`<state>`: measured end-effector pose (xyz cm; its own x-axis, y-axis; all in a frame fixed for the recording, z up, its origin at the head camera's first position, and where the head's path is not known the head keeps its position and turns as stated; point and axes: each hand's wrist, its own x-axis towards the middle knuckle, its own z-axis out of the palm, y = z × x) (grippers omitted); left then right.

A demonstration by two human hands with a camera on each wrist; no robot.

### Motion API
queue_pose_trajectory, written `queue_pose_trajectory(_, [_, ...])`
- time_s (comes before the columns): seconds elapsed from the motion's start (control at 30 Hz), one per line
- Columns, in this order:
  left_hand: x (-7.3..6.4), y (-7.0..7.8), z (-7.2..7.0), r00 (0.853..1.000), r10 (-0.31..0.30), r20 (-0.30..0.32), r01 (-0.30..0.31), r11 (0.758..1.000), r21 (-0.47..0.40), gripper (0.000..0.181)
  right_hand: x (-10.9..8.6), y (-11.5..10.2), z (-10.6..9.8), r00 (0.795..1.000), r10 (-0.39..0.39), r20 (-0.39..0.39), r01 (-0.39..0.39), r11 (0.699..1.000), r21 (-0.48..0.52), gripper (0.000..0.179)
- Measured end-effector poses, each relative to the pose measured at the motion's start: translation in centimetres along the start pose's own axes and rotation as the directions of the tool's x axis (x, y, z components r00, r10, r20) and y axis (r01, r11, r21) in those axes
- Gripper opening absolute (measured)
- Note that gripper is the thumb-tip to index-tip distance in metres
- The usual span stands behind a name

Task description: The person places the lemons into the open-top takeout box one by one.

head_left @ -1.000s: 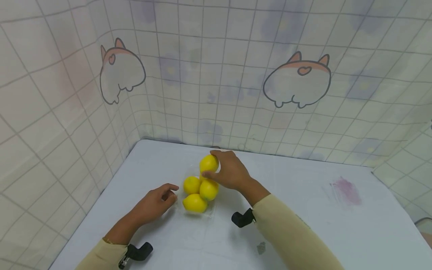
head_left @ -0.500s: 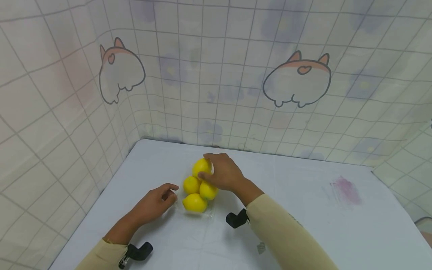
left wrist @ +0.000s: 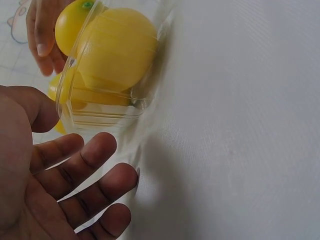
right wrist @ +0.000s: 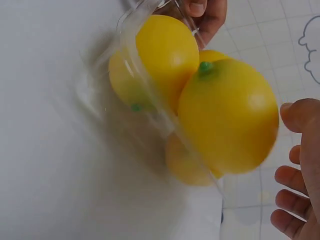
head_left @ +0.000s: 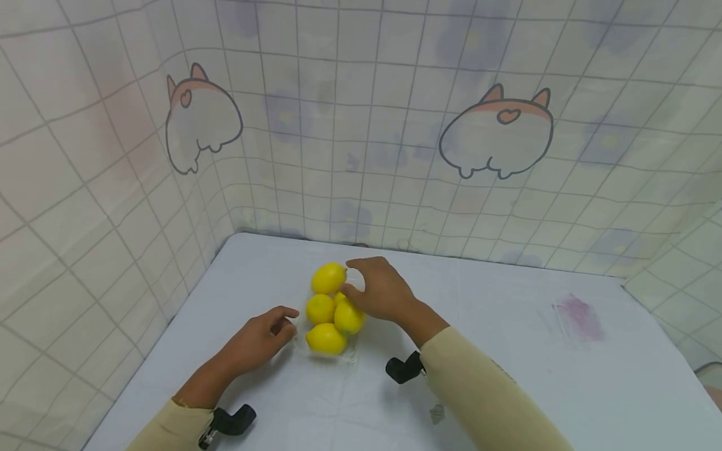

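Several yellow lemons with green tips are heaped in a clear plastic container [left wrist: 107, 122] on the table. At the back left of the heap lies one lemon [head_left: 329, 278]; a larger-looking lemon [right wrist: 230, 117] rises above the rim in the right wrist view. My right hand [head_left: 383, 287] hovers over the heap's right side, thumb and fingers apart, gripping nothing; in its wrist view a small gap separates it from the nearest lemon. My left hand [head_left: 261, 341] stays just left of the container, fingers loosely bent, thumb tip close to the rim; contact is unclear.
A white-covered table [head_left: 496, 363] extends to the right, with a pinkish stain [head_left: 580, 319] on it. Tile-patterned curtains [head_left: 395, 144] with cartoon animals close off the back and sides. A small grey patch [head_left: 437, 413] lies near my right sleeve.
My right hand carried a lemon leftward over the container, set it at the back left and let go. It then drew back slightly right. My left hand has stayed put.
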<state>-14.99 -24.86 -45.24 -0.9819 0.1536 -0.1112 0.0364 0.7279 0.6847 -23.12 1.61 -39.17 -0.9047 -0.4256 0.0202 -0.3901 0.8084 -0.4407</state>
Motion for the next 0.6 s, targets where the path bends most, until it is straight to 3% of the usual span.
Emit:
queue_pose_trajectory(0.33, [-0.3, -0.5, -0.3, 0.999, 0.007, 0.042, -0.003, 0.996, -0.086, 0.034, -3.7, 5.3, -1.4, 0.995, 0.056, -0.081, -0.056, 0.998, -0.005, 0.062])
queue_pose_trajectory(0.6, [-0.9, -1.1, -2.2, 0.999, 0.033, -0.035, -0.035, 0.999, -0.038, 0.045, -8.1, 9.9, -1.6, 0.986, 0.066, -0.15, -0.075, 0.995, -0.058, 0.063])
